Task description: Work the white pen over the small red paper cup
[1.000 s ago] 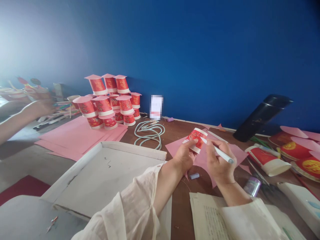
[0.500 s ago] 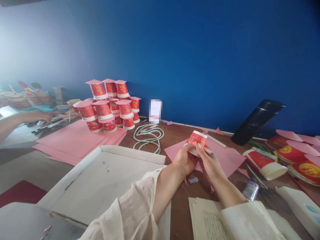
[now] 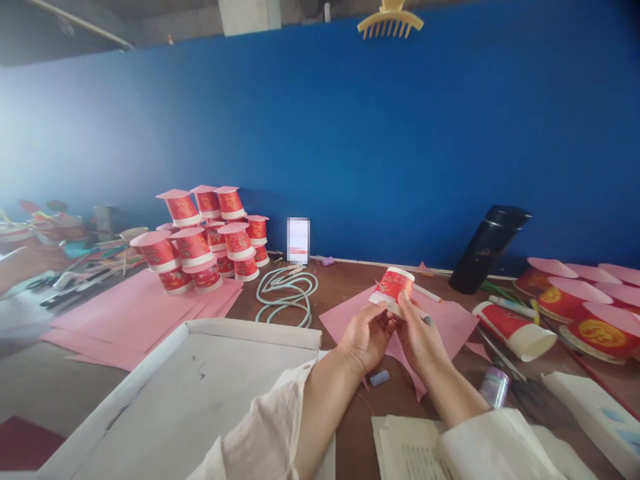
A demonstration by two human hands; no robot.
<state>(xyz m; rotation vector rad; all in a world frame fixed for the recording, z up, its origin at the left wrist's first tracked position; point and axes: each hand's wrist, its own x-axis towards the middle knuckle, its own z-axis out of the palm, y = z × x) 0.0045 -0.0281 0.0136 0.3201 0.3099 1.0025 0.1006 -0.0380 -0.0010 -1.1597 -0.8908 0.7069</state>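
Above a pink paper sheet (image 3: pixel 457 320), a red paper cup (image 3: pixel 393 285) with a white band is held tilted between my two hands. My right hand (image 3: pixel 420 337) grips its right side, thumb along the wall. Curled fingers of my left hand (image 3: pixel 367 337) hold the cup's lower edge; their tips are partly hidden. A grey-tipped, pen-like end (image 3: pixel 427 320) pokes out beside my right fingers. Below my hands lies a small greyish-purple cap (image 3: pixel 380 379). On the sheet's far side rests a white marker-like stick (image 3: pixel 427 293).
Stacked red cups with pink paper tops (image 3: pixel 193 247) stand on pink sheets (image 3: pixel 120 320) at left, near another person's hand (image 3: pixel 35 263). A coiled cable (image 3: pixel 285 297), white tray (image 3: pixel 255 330), black flask (image 3: pixel 487 250), lying cup (image 3: pixel 515 330), scissors (image 3: pixel 525 387) and printed pages (image 3: pixel 407 447) surround my hands.
My view has tilted up, showing the wall's top. The cup now stands more clear of my left hand, whose thumb has slid down to its lower edge. The other person's hand moved left.
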